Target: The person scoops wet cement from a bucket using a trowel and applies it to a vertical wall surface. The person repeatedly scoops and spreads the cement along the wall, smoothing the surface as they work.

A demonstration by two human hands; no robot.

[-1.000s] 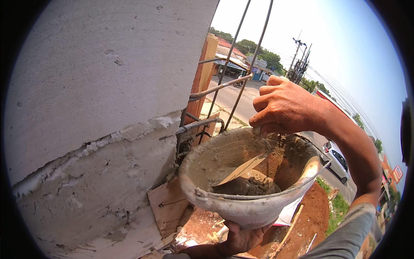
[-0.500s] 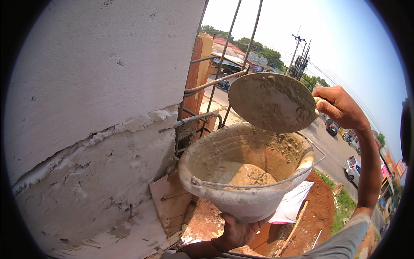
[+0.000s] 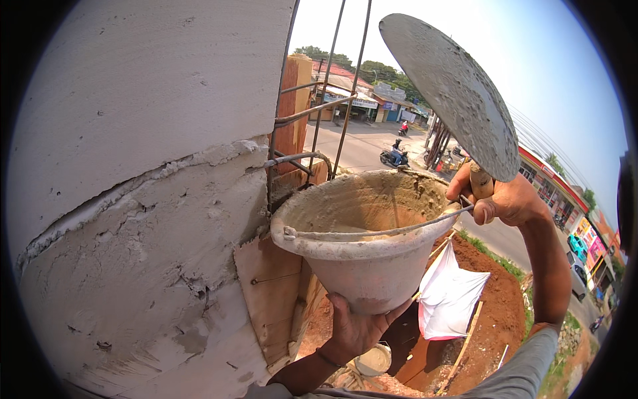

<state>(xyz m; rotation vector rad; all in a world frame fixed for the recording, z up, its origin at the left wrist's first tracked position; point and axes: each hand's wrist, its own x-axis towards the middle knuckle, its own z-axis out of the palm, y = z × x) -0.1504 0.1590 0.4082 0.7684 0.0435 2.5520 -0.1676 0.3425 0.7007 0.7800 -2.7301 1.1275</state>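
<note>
A mortar-crusted bucket (image 3: pixel 362 266) hangs in front of me beside the wall, its rim tilted toward me. From below, my left hand (image 3: pixel 359 327) carries its base, palm up with the fingers around the underside. My right hand (image 3: pixel 508 201) is closed round the wooden handle of a round-bladed trowel (image 3: pixel 458 93). The mortar-smeared blade stands up above the hand, over the bucket's far right. Fingers of that hand also hook the wire bail (image 3: pixel 385 232) at the right rim. Inside the bucket, the wet mortar is mostly hidden by the near rim.
A rough plastered wall (image 3: pixel 139 219) with a horizontal crack fills the left. Bare steel rods (image 3: pixel 350 86) and bent bars stick out beside it, near wooden boards (image 3: pixel 269 299). Far below lie red soil, a white sheet (image 3: pixel 455 292), another bucket (image 3: pixel 373 359) and a road with vehicles.
My right hand has come down to the bucket's right rim and caught the bail. The trowel blade has swung from above the bucket's mouth to upright. My left hand still supports the base.
</note>
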